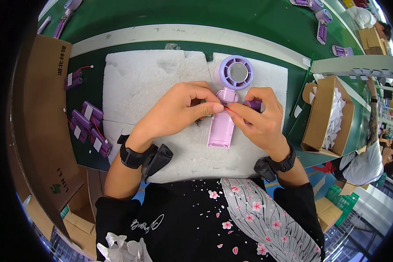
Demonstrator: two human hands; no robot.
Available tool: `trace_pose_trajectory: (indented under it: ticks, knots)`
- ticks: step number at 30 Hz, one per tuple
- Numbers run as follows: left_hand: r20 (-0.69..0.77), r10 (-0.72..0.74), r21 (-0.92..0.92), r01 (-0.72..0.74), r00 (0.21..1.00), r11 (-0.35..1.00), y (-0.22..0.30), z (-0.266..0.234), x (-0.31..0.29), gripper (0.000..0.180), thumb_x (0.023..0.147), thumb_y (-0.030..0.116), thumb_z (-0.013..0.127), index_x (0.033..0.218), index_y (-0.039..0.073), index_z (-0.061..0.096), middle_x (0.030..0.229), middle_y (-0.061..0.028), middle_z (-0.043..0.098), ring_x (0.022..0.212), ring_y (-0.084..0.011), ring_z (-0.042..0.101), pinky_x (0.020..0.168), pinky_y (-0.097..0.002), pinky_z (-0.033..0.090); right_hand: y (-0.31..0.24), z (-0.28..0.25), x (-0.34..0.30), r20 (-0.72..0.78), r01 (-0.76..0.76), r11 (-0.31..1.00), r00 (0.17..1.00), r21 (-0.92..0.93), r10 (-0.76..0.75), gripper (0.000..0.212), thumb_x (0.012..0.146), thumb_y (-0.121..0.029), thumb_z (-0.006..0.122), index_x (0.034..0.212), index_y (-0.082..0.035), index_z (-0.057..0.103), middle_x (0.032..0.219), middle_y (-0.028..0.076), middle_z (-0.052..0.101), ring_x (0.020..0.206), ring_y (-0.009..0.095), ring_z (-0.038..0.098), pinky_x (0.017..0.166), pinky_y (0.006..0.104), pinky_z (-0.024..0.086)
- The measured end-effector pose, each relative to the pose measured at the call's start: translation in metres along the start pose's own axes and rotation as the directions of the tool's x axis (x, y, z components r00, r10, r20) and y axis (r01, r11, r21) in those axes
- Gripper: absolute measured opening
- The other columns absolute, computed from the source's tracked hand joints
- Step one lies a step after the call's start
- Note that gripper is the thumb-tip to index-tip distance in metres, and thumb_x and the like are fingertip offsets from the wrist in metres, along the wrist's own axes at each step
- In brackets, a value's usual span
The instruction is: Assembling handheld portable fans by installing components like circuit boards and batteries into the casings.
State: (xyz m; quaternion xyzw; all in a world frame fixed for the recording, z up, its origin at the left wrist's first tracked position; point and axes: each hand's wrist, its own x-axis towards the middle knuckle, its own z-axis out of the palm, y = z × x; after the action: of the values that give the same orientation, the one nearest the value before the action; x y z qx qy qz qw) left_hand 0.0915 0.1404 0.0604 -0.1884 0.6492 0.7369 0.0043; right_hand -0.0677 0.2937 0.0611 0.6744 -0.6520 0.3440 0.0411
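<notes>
A handheld fan lies on the white foam board, its round purple head away from me and its open pink handle shell toward me. Above the fan's neck my left hand is closed in a pinch, with green edges of what looks like a small circuit board showing at its fingers. My right hand is closed around a purple battery pack, mostly hidden by the fingers. A short red wire runs between the two hands' fingertips, where the exact contact is hidden.
Several purple battery packs with wires lie left of the foam, beside a tall cardboard box. To the right stands an open carton holding white pieces. Beyond a pale rail, more fans lie on green. Other people are at right.
</notes>
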Motion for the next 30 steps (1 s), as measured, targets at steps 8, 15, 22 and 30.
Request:
trace_pose_trajectory:
  ticks: [8,15,22,30]
  knots:
    - [-0.066,0.005,0.183,0.007,0.998,0.983,0.007,0.004,0.000,0.008,0.079,0.003,0.071,0.084,-0.003,0.068,0.086,-0.0040,0.060,0.071,-0.0093,0.055,0.061,-0.0232,0.044,-0.006,0.000,0.000,0.045,-0.152,0.975,0.988,0.162,0.147,0.028,0.059,-0.012,0.084,0.072,-0.008,0.060,0.087,0.006,0.050,0.063,0.018,0.052,0.052,0.0283,0.041]
    - [-0.136,0.144,0.328,-0.092,0.980,0.940,0.004,0.012,-0.002,0.008,0.074,0.001,0.072,0.081,-0.002,0.069,0.084,-0.0066,0.061,0.068,-0.0119,0.056,0.057,-0.0243,0.044,-0.002,0.002,0.000,0.120,-0.019,0.988,0.993,0.151,0.001,0.025,0.062,-0.009,0.082,0.070,-0.007,0.058,0.079,0.005,0.056,0.062,0.019,0.054,0.051,0.0287,0.041]
    - [-0.117,0.189,0.339,-0.140,0.975,0.930,0.002,0.011,-0.003,0.010,0.073,0.002,0.072,0.082,-0.001,0.070,0.084,-0.0068,0.061,0.067,-0.0130,0.056,0.056,-0.0247,0.044,-0.010,0.001,0.000,0.137,-0.159,0.966,0.982,0.206,0.133,0.018,0.063,-0.005,0.079,0.072,-0.006,0.064,0.076,0.005,0.059,0.063,0.020,0.056,0.052,0.0286,0.042]
    - [-0.093,0.118,0.262,-0.090,0.989,0.961,0.003,0.009,-0.001,0.009,0.076,0.003,0.073,0.083,-0.001,0.070,0.085,-0.0062,0.061,0.066,-0.0121,0.054,0.056,-0.0242,0.042,-0.006,0.001,0.001,0.097,-0.074,0.977,0.994,0.200,0.055,0.018,0.061,-0.002,0.079,0.074,-0.006,0.068,0.073,0.005,0.059,0.062,0.020,0.056,0.052,0.0284,0.043]
